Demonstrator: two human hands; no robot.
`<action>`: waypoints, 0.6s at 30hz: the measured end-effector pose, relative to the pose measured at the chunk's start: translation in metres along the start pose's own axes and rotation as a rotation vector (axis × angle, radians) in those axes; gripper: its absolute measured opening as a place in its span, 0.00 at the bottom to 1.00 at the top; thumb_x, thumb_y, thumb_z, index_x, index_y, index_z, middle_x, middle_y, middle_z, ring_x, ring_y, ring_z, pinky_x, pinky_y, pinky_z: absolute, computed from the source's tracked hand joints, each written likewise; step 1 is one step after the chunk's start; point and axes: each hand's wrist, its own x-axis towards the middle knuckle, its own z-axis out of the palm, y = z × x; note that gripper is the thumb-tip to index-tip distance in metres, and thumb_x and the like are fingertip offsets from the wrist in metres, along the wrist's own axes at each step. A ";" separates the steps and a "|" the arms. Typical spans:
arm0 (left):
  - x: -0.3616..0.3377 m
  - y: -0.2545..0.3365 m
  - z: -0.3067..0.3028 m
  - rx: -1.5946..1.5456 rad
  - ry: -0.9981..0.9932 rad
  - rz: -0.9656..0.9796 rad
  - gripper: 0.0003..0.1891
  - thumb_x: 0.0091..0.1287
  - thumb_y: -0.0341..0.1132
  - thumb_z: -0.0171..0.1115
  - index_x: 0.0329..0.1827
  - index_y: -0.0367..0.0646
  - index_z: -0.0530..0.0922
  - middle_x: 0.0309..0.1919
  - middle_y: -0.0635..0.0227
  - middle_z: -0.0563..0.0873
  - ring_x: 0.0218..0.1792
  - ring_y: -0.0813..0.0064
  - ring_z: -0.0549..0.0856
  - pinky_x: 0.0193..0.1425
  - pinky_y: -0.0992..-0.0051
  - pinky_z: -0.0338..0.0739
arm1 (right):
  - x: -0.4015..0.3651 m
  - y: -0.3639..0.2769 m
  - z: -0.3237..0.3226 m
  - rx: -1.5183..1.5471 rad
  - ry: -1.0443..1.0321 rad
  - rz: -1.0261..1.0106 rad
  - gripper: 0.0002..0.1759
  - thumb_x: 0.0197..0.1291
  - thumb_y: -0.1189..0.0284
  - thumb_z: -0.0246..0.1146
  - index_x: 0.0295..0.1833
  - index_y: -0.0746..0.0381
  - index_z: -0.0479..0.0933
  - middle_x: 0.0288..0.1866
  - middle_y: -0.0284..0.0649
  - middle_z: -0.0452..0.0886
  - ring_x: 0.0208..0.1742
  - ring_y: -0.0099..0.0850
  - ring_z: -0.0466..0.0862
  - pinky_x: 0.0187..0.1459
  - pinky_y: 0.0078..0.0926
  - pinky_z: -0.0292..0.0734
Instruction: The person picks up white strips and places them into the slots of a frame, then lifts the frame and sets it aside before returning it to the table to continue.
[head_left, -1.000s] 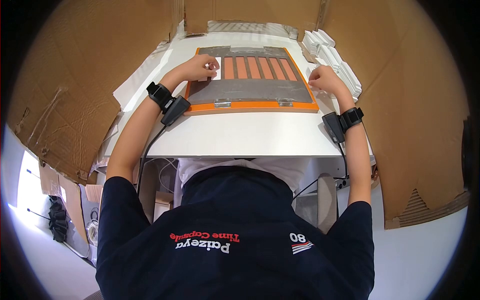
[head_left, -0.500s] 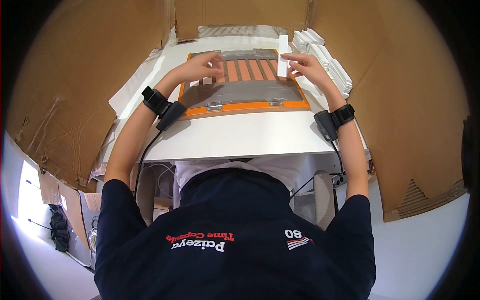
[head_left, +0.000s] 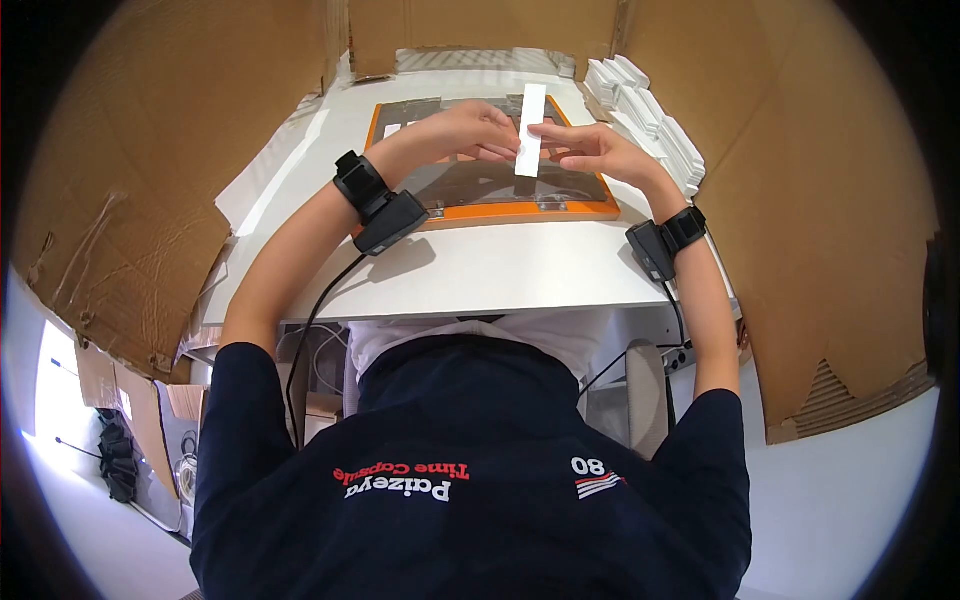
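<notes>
A flat white strip [head_left: 533, 105] stands nearly upright between my hands, above an orange-edged frame [head_left: 480, 211] with a grey panel and reddish slots. My right hand [head_left: 605, 152] pinches the strip from the right, its index fingertip on the face and its other fingers loosely curled. From the left, my left hand [head_left: 475, 130] reaches across the frame, and its fingertips close on the strip's left edge. Part of that grip is hidden behind the strip. My forearms and hands cover much of the slots; a small white piece [head_left: 391, 130] shows at the frame's left side.
Several white strips [head_left: 650, 120] are stacked at the table's right rear. Cardboard walls [head_left: 800, 200] enclose the white table [head_left: 480, 275] at the back and sides. Black wrist units [head_left: 390, 220] with cables sit on both forearms. Metal hinges [head_left: 552, 206] line the frame's near edge.
My right hand has carried the white strip left and slightly nearer, from the frame's right side to over it. My left hand has moved right to meet the strip.
</notes>
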 end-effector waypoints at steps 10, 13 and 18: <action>-0.006 0.012 -0.017 0.341 0.166 -0.091 0.21 0.55 0.30 0.67 0.49 0.34 0.69 0.37 0.56 0.81 0.35 0.73 0.85 0.40 0.79 0.82 | 0.003 0.007 0.002 0.108 -0.047 -0.041 0.40 0.55 0.71 0.63 0.72 0.54 0.52 0.63 0.41 0.69 0.60 0.34 0.73 0.63 0.31 0.64; -0.011 0.009 -0.055 0.381 0.227 -0.141 0.25 0.54 0.29 0.67 0.53 0.28 0.68 0.37 0.53 0.82 0.35 0.72 0.85 0.41 0.79 0.82 | 0.003 0.018 0.000 0.039 -0.028 0.003 0.41 0.55 0.71 0.63 0.72 0.54 0.51 0.60 0.42 0.72 0.59 0.33 0.74 0.63 0.31 0.65; -0.022 0.009 -0.066 0.423 0.223 -0.318 0.28 0.54 0.28 0.66 0.56 0.24 0.66 0.38 0.52 0.82 0.35 0.72 0.86 0.41 0.81 0.81 | 0.004 0.017 0.001 -0.006 0.013 0.032 0.39 0.56 0.71 0.63 0.71 0.54 0.52 0.55 0.45 0.76 0.55 0.33 0.77 0.60 0.31 0.68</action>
